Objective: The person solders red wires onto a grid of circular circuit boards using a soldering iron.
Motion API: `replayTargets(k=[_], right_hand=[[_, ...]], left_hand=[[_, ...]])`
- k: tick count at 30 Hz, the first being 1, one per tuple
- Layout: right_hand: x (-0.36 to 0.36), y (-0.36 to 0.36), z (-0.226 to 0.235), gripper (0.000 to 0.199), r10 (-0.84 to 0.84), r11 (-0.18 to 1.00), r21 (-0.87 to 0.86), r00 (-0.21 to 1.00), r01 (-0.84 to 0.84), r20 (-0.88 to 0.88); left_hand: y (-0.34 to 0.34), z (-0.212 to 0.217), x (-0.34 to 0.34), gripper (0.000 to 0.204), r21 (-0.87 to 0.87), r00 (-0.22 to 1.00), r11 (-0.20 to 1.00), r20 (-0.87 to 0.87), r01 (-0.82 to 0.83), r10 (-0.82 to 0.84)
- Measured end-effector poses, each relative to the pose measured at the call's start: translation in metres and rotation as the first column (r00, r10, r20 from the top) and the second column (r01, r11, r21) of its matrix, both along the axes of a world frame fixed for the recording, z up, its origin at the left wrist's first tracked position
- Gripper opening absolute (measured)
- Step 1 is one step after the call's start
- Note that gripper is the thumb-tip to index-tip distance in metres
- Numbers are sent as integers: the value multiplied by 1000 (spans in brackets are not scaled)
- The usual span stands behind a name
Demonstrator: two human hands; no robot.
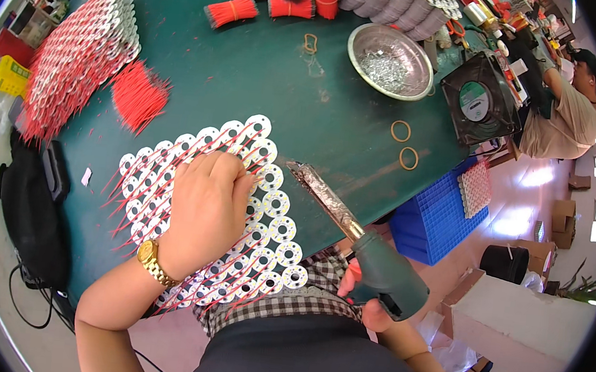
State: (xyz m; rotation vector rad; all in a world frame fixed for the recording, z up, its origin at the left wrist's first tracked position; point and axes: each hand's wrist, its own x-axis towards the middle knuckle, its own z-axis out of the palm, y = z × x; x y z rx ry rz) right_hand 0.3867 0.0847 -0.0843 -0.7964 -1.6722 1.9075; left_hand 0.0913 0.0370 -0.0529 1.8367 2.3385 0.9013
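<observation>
My left hand (pixel 207 195), with a gold watch (pixel 152 261) on its wrist, rests over a panel of round white circuit boards (pixel 284 229). Its fingers are curled down and pressed together. Whatever they pinch is hidden beneath the hand. Thin red wires (pixel 130 202) lie slantwise across many of the discs. In my right hand (pixel 375 315) is a dark green soldering gun (pixel 391 277), gripped by its body. Its long, stained metal barrel points up and left, with the tip (pixel 295 167) just right of the panel and apart from it.
Left of the panel are a loose pile of red wires (pixel 140 95) and a stack of wired panels (pixel 84 58). Red wire bundles (pixel 231 12), a metal bowl (pixel 390 60) of small bits, rubber bands (pixel 408 158) and a fan (pixel 480 99) lie beyond. Another person (pixel 563 115) sits at right.
</observation>
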Motion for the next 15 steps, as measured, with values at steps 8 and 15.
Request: replayTargets(k=[8,15], right_hand=[[3,-6,-7,74,78,997,2,996,-78,37],[9,-9,-24,63,68,986,155,998,-68,5]], left_hand=[[-1,-4,-2,11,57,999,998,44,4,-6],[1,-2,-1,12,59,999,998,53,-11,8]])
